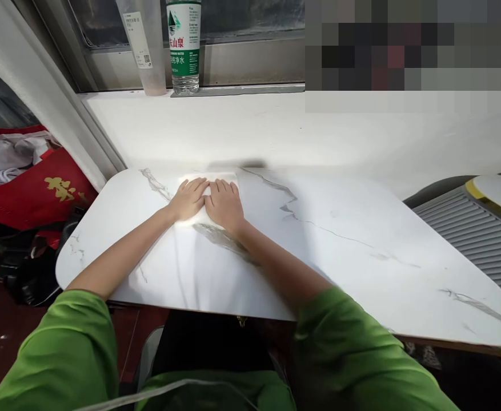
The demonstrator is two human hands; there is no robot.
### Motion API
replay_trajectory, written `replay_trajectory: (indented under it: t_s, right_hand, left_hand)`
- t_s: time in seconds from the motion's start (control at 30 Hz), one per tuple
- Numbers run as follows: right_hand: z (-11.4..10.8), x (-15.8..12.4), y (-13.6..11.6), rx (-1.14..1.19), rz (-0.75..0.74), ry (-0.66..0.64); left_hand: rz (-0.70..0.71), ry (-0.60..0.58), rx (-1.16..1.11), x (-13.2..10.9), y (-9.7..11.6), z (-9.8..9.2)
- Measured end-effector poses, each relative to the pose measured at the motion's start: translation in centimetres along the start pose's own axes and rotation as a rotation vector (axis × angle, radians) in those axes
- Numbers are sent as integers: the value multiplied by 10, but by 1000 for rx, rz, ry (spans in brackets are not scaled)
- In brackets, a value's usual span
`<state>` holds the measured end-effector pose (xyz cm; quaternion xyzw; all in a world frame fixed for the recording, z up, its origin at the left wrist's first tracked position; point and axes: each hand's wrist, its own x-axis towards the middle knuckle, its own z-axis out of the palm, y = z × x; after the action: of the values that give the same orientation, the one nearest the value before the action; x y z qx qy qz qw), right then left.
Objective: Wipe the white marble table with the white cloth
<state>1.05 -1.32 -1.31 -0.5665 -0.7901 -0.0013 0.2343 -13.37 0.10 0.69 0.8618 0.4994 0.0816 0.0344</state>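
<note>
A folded white cloth (207, 181) lies at the far edge of a white marble-patterned table (340, 251). My left hand (189, 198) and my right hand (224, 204) lie side by side on it, palms down, fingers stretched out flat and pointing away from me. The two hands touch each other at the thumbs. Most of the cloth is hidden under them; only its far strip and a bit between the wrists show. Both forearms reach out from green sleeves.
A white windowsill (276, 125) runs behind the table. On it stand a water bottle (184, 45) with a green label and a clear tall container (144, 45). Red cloth and bags (36, 188) pile at the left. A grey ribbed surface (477, 234) sits at the right.
</note>
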Motion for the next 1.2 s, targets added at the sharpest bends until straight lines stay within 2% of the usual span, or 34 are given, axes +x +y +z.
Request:
replay_trajectory:
  t_s: [0.23, 0.4, 0.53, 0.63, 0.7, 0.77, 0.9, 1.07, 1.2]
  right_hand:
    - [-23, -73, -61, 11, -18, -95]
    - [-38, -104, -96, 119, -38, -182]
    - [-43, -115, -108, 157, -125, -215]
    - [-38, -114, -107, 123, -214, -167]
    - [-31, -105, -103, 95, -270, -126]
    - [-21, -88, -98, 70, -302, -97]
    - [5, -36, -83, 22, -267, -59]
    - [36, 35, -60, 24, -198, -24]
    - [51, 76, -44, 26, -183, 1]
  left_hand:
    - [16, -5, -25, -95, 12, -8]
    - [27, -9, -42, -154, 11, -17]
    - [-39, -16, -37, -185, 17, -25]
    - [-144, 29, -12, -191, 21, -25]
    - [-207, 42, 4, -183, 19, -24]
    - [-261, 6, 4, -165, 12, -23]
    - [-349, -20, -9, -106, -14, -22]
    - [-284, 69, -23, -31, -59, -17]
    - [-248, 124, -63, 14, -89, -10]
